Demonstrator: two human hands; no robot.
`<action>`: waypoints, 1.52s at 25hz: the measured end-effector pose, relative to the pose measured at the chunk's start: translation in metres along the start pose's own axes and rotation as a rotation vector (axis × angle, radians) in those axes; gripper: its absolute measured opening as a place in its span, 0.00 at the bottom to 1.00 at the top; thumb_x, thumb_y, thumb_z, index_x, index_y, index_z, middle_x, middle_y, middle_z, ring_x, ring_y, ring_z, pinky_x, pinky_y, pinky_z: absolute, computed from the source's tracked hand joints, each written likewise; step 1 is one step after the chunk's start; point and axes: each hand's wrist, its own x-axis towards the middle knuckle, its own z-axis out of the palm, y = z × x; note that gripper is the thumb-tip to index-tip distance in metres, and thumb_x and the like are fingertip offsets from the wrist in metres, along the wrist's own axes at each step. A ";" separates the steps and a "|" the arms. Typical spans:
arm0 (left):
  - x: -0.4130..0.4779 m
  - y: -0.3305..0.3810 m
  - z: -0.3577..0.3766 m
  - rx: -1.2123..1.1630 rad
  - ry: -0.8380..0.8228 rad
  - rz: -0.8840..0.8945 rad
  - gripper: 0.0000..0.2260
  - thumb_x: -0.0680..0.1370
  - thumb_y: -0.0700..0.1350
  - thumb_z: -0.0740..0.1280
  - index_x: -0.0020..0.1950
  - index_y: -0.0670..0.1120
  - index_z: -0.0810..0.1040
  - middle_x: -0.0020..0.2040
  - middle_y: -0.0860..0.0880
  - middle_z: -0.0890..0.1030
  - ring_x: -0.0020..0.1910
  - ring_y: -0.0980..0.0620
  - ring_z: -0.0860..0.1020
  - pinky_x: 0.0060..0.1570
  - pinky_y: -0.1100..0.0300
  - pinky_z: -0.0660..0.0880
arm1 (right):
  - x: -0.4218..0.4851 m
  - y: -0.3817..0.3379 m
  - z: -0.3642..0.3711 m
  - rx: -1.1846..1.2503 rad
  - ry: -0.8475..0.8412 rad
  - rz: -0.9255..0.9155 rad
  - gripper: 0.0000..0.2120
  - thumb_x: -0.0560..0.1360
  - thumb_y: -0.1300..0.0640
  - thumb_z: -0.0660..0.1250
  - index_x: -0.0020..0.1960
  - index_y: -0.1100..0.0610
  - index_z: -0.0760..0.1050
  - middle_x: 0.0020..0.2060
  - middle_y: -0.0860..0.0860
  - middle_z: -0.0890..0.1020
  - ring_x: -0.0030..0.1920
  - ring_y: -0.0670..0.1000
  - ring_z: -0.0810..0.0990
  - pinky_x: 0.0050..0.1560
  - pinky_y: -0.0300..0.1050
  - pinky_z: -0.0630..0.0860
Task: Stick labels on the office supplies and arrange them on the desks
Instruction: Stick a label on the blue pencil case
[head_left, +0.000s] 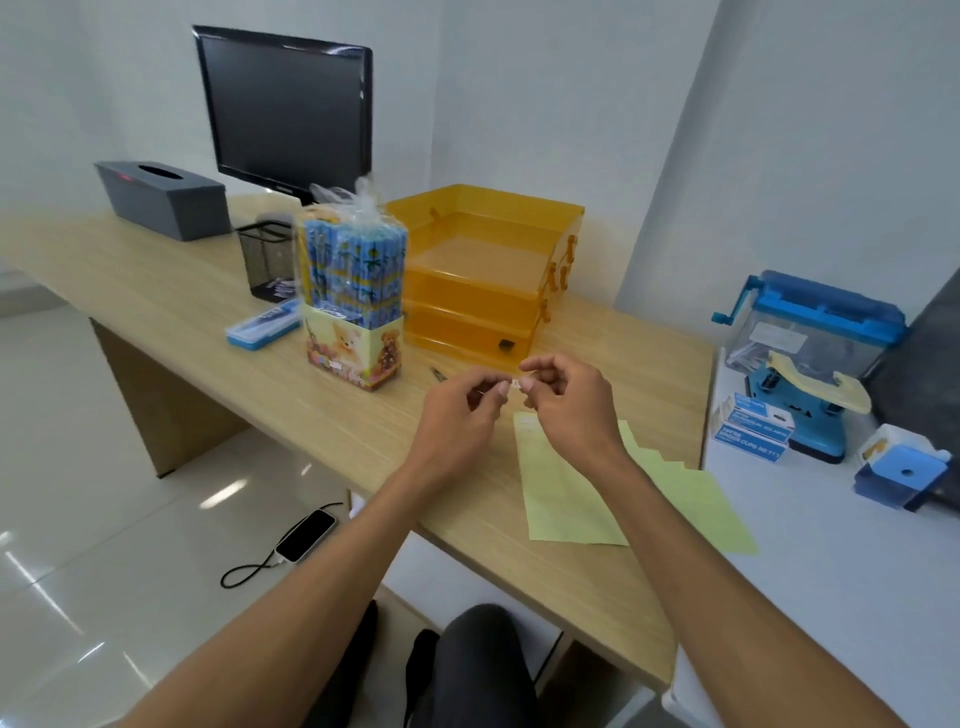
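Pinching a small white label (516, 384) between their fingertips, the left hand (457, 415) and right hand (569, 410) meet above the pale wood-grain counter (182, 291). Flat yellow-green paper sheets (566, 499) lie just beneath them. Behind stand translucent orange stacked trays (483, 275) and a cellophane-wrapped pencil pack (353, 280), upright in a bear-printed card base. A black mesh cup (267, 260), a flat blue case (262, 325), a grey tissue box (166, 200) and a dark monitor (285, 109) sit further back. Blue binder-clip boxes (753, 431) rest on the white counter (831, 571) to the right.
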 end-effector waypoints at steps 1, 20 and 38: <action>-0.004 -0.001 -0.010 -0.014 0.018 -0.025 0.08 0.81 0.44 0.64 0.57 0.48 0.81 0.44 0.56 0.82 0.43 0.60 0.79 0.42 0.70 0.74 | -0.002 -0.004 0.006 0.010 -0.002 -0.019 0.06 0.76 0.62 0.69 0.50 0.52 0.78 0.41 0.49 0.82 0.42 0.47 0.81 0.41 0.35 0.79; 0.036 -0.107 -0.167 0.828 0.344 -0.301 0.17 0.79 0.43 0.62 0.68 0.46 0.70 0.66 0.43 0.67 0.64 0.42 0.64 0.59 0.50 0.64 | -0.002 -0.065 0.195 0.213 -0.265 0.016 0.05 0.76 0.61 0.69 0.49 0.54 0.82 0.40 0.48 0.82 0.38 0.43 0.79 0.43 0.38 0.79; 0.031 -0.121 -0.199 0.543 0.368 -0.308 0.19 0.79 0.47 0.66 0.70 0.47 0.72 0.62 0.43 0.73 0.60 0.46 0.72 0.60 0.56 0.68 | -0.006 -0.062 0.194 0.370 -0.123 0.147 0.07 0.76 0.62 0.67 0.45 0.52 0.81 0.39 0.46 0.82 0.38 0.46 0.80 0.40 0.39 0.80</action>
